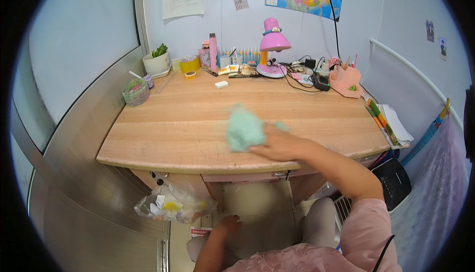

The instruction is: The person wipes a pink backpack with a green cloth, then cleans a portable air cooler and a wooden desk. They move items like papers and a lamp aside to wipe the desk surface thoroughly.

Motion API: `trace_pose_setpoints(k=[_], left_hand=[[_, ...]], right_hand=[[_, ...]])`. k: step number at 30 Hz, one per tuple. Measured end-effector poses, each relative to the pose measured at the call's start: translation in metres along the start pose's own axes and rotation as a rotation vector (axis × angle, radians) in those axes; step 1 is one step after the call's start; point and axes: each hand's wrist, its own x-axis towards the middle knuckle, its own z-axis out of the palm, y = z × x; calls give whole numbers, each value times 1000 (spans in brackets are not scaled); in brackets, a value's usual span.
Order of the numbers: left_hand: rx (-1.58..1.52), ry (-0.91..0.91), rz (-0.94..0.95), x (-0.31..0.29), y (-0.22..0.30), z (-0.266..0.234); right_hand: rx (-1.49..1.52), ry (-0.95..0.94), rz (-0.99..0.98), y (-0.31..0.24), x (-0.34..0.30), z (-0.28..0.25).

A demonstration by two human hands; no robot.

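My right hand (278,143) presses a mint-green cloth (243,129) against the wooden desktop (163,128), near the front middle. Motion blurs the cloth, and its folds hide some of the fingertips. Below the desk's front edge, my left hand (229,224) hangs low beside my knee, with loosely stretched fingers and nothing visible in it. A white eraser-like block (221,84) lies behind the cloth.
At the back stand a pink lamp (274,42), tangled black cables (302,76), a pink bottle (213,52) and yellow tape (189,64). A potted plant (156,62) and glass jar (136,93) are left; a pink pen holder (346,80) is right. A plastic bag (173,204) hangs in front.
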Motion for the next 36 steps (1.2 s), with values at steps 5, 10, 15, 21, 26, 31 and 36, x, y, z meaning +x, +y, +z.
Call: trace_pose_setpoints(k=[5, 10, 15, 21, 26, 31, 36], left_hand=[[-112, 15, -71, -27, 22, -25], [-60, 13, -59, -18, 16, -18], [-66, 25, -33, 4, 12, -10], [-116, -4, -48, 13, -4, 0], [-104, -40, -105, -4, 24, -25], [-57, -57, -70, 4, 10, -15], [-86, -99, -87, -3, 30, -32]], right_hand=[[-97, 381, 518, 59, -141, -48], [-192, 481, 555, 43, -115, -24], [-389, 383, 120, -65, -15, 49], [-355, 465, -176, -34, -70, 38], [-614, 687, 69, 44, -221, -8], [-335, 1459, 603, 78, -254, 54], [-175, 1534, 888, 77, -179, 164]])
